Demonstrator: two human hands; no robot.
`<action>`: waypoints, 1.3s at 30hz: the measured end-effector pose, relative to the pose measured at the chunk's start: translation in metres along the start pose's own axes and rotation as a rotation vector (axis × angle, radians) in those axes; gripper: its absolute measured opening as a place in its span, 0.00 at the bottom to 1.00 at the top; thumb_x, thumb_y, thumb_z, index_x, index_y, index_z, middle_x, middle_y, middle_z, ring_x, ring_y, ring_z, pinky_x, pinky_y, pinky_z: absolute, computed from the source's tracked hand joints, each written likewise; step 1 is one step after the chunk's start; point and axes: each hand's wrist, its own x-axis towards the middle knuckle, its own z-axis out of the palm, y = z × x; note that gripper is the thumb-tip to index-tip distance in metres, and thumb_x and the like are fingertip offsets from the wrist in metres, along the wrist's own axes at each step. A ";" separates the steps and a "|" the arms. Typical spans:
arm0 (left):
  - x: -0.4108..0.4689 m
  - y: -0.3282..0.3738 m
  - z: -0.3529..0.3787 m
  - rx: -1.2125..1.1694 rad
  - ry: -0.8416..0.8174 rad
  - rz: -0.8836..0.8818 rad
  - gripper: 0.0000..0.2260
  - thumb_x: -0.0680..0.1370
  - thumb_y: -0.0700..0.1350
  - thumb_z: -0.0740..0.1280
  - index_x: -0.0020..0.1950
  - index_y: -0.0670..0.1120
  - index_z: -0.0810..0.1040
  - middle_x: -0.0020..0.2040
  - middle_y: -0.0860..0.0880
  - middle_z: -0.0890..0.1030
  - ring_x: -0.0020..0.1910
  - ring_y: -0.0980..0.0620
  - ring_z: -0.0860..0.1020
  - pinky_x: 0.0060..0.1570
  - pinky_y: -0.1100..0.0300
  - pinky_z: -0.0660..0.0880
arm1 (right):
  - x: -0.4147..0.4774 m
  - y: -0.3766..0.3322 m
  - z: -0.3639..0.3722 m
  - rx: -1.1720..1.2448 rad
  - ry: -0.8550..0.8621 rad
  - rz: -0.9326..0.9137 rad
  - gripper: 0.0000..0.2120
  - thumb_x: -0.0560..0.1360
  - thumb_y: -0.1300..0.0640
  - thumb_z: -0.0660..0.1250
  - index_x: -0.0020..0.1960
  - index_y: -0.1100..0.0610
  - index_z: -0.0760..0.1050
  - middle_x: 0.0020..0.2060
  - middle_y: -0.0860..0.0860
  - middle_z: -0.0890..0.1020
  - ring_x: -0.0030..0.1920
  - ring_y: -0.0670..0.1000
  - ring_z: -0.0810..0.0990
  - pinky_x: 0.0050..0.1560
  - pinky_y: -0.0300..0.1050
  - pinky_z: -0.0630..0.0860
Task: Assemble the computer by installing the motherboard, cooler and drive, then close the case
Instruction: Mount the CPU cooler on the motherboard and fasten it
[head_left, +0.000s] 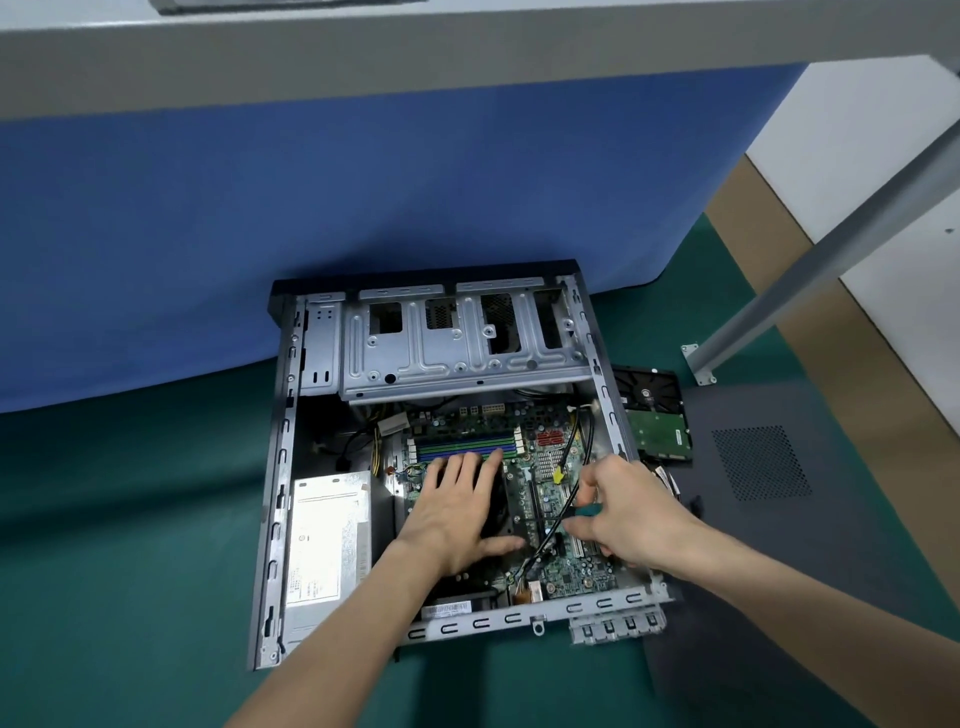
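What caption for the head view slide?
Left hand rests on the cooler while right hand grips a green-handled tool; hard drive lies outside the case.

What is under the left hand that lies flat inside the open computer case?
The left hand rests on a black block, seemingly the cooler, sitting on the green circuit board. Only the block's right edge shows; the palm covers its top.

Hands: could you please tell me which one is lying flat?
The left hand, fingers spread over the black cooler; the right hand grips a green-handled tool.
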 end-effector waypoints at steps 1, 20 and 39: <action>0.000 0.000 0.000 0.007 0.003 -0.001 0.47 0.70 0.73 0.56 0.77 0.47 0.42 0.70 0.46 0.60 0.70 0.44 0.58 0.72 0.47 0.49 | 0.000 -0.001 0.001 0.005 0.001 0.002 0.11 0.73 0.52 0.73 0.44 0.55 0.71 0.38 0.50 0.76 0.36 0.51 0.77 0.46 0.49 0.79; 0.003 0.001 0.005 0.065 0.020 -0.016 0.45 0.73 0.69 0.59 0.77 0.46 0.40 0.68 0.45 0.60 0.67 0.43 0.59 0.69 0.45 0.52 | 0.002 -0.002 0.008 -0.129 0.034 -0.070 0.15 0.74 0.51 0.71 0.37 0.49 0.64 0.41 0.48 0.74 0.44 0.54 0.76 0.46 0.47 0.74; 0.006 0.000 0.012 0.080 0.029 0.003 0.45 0.73 0.67 0.60 0.76 0.45 0.41 0.66 0.44 0.62 0.65 0.43 0.62 0.69 0.44 0.54 | 0.005 -0.037 0.015 0.023 -0.038 0.189 0.09 0.76 0.64 0.68 0.50 0.59 0.68 0.44 0.54 0.77 0.37 0.51 0.79 0.40 0.46 0.80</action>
